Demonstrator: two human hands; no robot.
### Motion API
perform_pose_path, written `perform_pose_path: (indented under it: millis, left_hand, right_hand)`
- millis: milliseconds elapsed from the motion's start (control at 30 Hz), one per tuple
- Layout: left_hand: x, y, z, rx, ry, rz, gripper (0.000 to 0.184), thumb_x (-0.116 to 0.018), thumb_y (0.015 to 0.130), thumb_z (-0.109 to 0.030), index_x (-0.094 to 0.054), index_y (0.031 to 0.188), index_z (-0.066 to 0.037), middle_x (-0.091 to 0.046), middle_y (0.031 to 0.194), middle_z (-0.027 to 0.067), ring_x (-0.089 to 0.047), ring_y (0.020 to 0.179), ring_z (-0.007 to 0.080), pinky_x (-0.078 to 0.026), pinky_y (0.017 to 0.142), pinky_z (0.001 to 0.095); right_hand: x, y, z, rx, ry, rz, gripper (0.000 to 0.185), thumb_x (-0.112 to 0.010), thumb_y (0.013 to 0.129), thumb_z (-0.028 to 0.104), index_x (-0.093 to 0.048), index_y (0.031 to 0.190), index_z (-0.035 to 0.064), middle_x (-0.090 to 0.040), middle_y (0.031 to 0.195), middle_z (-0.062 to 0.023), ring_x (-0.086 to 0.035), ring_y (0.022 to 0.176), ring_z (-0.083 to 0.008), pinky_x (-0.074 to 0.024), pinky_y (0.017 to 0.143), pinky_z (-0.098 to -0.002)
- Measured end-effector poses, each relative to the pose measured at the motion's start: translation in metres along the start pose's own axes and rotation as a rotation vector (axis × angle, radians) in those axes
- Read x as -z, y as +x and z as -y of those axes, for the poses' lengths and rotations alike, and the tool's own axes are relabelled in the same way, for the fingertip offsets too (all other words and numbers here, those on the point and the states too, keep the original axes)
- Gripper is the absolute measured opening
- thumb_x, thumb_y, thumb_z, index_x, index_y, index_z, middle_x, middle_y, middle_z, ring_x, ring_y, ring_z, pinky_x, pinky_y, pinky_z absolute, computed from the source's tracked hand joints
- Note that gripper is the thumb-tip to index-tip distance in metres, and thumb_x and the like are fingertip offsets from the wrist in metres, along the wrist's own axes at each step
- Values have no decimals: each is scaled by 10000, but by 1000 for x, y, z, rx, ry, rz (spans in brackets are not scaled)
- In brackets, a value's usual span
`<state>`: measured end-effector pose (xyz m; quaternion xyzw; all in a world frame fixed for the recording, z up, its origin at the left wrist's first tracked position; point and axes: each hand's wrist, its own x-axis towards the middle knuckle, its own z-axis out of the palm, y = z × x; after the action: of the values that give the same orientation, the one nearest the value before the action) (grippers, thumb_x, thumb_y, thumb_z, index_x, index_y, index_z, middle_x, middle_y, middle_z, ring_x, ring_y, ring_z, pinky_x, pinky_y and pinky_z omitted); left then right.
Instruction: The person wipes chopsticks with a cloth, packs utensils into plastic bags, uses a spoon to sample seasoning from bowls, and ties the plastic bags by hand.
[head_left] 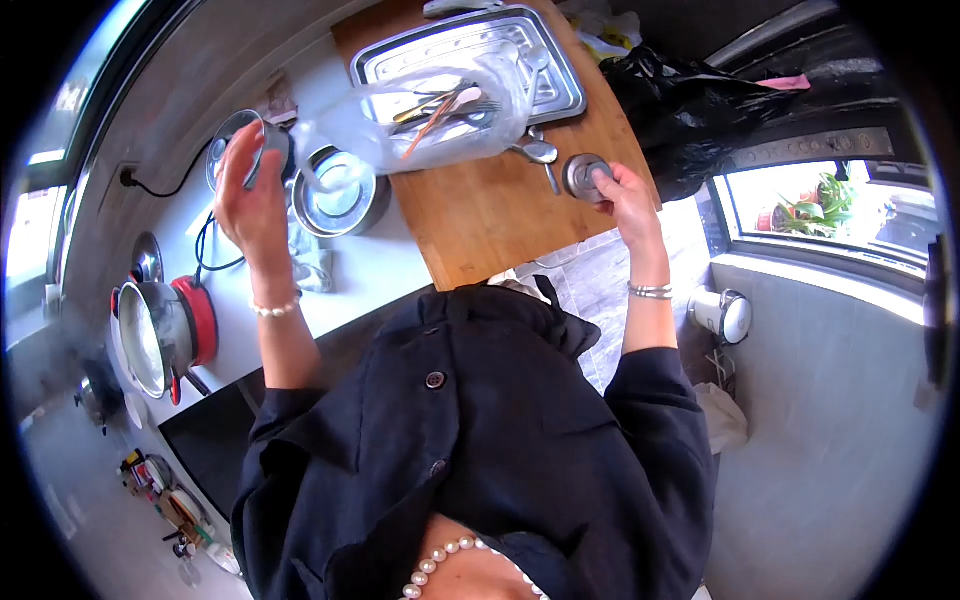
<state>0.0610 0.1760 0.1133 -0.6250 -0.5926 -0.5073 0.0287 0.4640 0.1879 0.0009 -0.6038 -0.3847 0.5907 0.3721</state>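
My right hand (622, 198) grips a small round grey metal piece (582, 178) that looks like a lid, above the right part of a wooden board (470, 225). My left hand (250, 195) is raised at the left, thumb and fingers apart, in front of a metal pot (280, 148); whether it touches the rim I cannot tell. Beside that hand stands a round metal bowl (362, 208). A clear plastic bag (350, 125) with several pieces of cutlery (440, 108) lies partly over a metal tray (572, 95). A spoon (540, 152) rests by the tray's near edge.
On the white counter (385, 265), a steel pot (155, 335) stands beside a red-sided item (203, 320). A cloth (313, 265) and a black cable (205, 245) lie nearby. Black plastic bags (660, 110) hang beyond the board. Below the windowsill is a white cylindrical appliance (718, 315).
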Motion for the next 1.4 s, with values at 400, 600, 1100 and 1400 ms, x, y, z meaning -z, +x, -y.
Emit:
perform_pose_path:
  millis: [400, 600, 1100, 1400]
  left_hand:
    - [-65, -79, -74, 1343, -1294, 660, 413, -391, 929, -160, -288, 1315, -53, -418, 1261, 156, -481, 1130, 274, -451, 916, 453]
    - [-66, -83, -63, 1542, -1477, 406, 391, -354, 922, -89, -264, 1302, -83, -414, 1278, 172, -467, 1150, 296, -403, 968, 497]
    - [-77, -100, -58, 1510, -1670, 380, 356, -446, 916, -222, -367, 1238, -91, -444, 1229, 132, -454, 1137, 261, -362, 984, 455]
    - [-78, -99, -62, 1615, -1671, 202, 350, -319, 891, -22, -322, 1233, -97, -458, 1244, 167, -503, 1066, 269, -419, 938, 430]
  right_hand:
    - [-118, -46, 46, 26, 238, 475, 272, -524, 894, 221, -546, 1085, 28, -617, 939, -40, -601, 796, -112, -522, 640, -265]
    - [-113, -51, 62, 59, 299, 344, 272, -492, 906, 177, -534, 1100, -9, -613, 962, -71, -612, 817, -139, -538, 629, -263]
    - [-150, -52, 47, 384, -113, 123, 157, -617, 818, 78, -535, 928, 1, -611, 780, -72, -577, 636, -96, -471, 552, -228]
    - [-143, -47, 42, 494, -303, 14, 226, -656, 800, 152, -566, 948, 6, -567, 784, -51, -551, 647, -94, -454, 550, -232]
